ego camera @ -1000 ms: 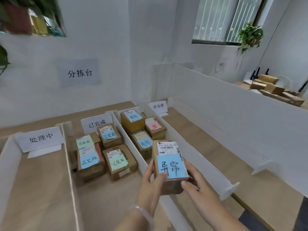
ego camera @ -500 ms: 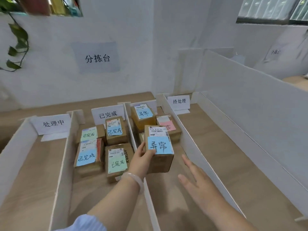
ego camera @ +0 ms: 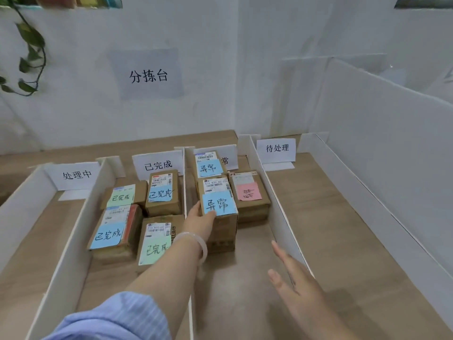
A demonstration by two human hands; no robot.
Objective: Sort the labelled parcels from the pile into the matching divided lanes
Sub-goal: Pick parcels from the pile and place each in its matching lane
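A brown carton parcel [ego camera: 221, 229] with a blue note reading 异常 sits in the third lane, between the white dividers [ego camera: 274, 217]. My left hand [ego camera: 199, 220] grips its left edge, thumb on the blue note. My right hand [ego camera: 293, 278] hovers open near the lane's right divider, touching nothing. The lane's sign [ego camera: 229, 160] is partly hidden behind a blue-noted parcel [ego camera: 208, 165] at the back. A pink-noted parcel [ego camera: 247, 192] stands just right of the held one.
Several parcels marked 已完成 [ego camera: 160, 192] fill the second lane under its sign [ego camera: 158, 165]. The 处理中 lane [ego camera: 76, 174] at left and the 待处理 lane [ego camera: 277, 148] at right hold no parcels. A tall white partition [ego camera: 380, 143] borders the right side.
The parcel moved forward and down into the 异常 lane in my left hand alone. My right hand let go of it and drew back to the lower right.
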